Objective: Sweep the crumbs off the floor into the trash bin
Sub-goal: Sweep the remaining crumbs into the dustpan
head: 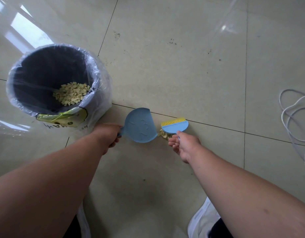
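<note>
1. The left hand point(108, 136) curls round the handle of the blue dustpan point(139, 125).
2. The right hand point(184, 145) pinches the blue brush point(175, 127); crumbs point(163, 133) lie just beyond its fingers.
3. The trash bin point(50, 79) stands beyond the left fingers.

From my remote view, the dustpan point(140, 125) handle is mostly covered by my left hand point(109, 134), so I cannot see that grip's fingers. The brush point(175, 126) handle is almost wholly buried in my right hand point(185, 145). The brush head covers part of the crumbs point(163, 134) on the floor. A white cord point(293, 117) runs off the right edge. The print on the trash bin point(54, 79) liner is crumpled and unreadable.
</note>
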Tool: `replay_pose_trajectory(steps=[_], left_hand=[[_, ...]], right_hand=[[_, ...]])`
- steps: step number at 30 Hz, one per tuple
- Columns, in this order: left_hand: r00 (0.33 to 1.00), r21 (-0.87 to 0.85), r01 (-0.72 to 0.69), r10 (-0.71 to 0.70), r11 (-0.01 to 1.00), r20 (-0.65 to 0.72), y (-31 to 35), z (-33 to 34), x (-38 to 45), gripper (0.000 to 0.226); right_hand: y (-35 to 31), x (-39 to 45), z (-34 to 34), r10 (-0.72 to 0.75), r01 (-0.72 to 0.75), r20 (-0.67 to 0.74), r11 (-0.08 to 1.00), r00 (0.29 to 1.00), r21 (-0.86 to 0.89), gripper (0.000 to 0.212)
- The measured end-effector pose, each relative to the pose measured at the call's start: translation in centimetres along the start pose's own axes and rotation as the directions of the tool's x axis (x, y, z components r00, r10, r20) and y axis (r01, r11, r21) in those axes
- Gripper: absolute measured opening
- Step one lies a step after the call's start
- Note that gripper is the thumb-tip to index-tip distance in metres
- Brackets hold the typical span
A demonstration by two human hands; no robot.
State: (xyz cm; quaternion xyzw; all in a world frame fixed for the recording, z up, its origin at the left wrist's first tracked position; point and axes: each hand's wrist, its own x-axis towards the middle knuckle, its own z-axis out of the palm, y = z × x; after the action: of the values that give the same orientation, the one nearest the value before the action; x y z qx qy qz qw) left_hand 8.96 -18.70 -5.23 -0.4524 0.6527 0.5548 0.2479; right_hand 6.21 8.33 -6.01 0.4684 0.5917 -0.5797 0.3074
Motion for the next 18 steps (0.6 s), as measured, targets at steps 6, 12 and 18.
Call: replay_pose_trajectory(steps=[6,12,18], left_hand=[[1.0,0.051,0.008,-0.008,0.999,-0.006,0.3,-0.2,0.5,0.016],[0.999,0.076,-0.008,0.011,0.997,-0.044,0.3,-0.3,1.6,0.016],[0.993,0.171,-0.105,0.112,0.98,-0.036,0.5,-1.3,3.6,0.006]], right_hand=[[-2.9,0.6,-1.8,-0.208,0.206,0.0,0.965,0.978,-0.16,0.015],[-7.9,2.1,-4.9,-0.506,0.411,-0.141,0.809,0.851,-0.421,0.021],[-11.3,2.7,-7.5,-0.702,0.355,-0.072,0.443,0.709,-0.823,0.022]])
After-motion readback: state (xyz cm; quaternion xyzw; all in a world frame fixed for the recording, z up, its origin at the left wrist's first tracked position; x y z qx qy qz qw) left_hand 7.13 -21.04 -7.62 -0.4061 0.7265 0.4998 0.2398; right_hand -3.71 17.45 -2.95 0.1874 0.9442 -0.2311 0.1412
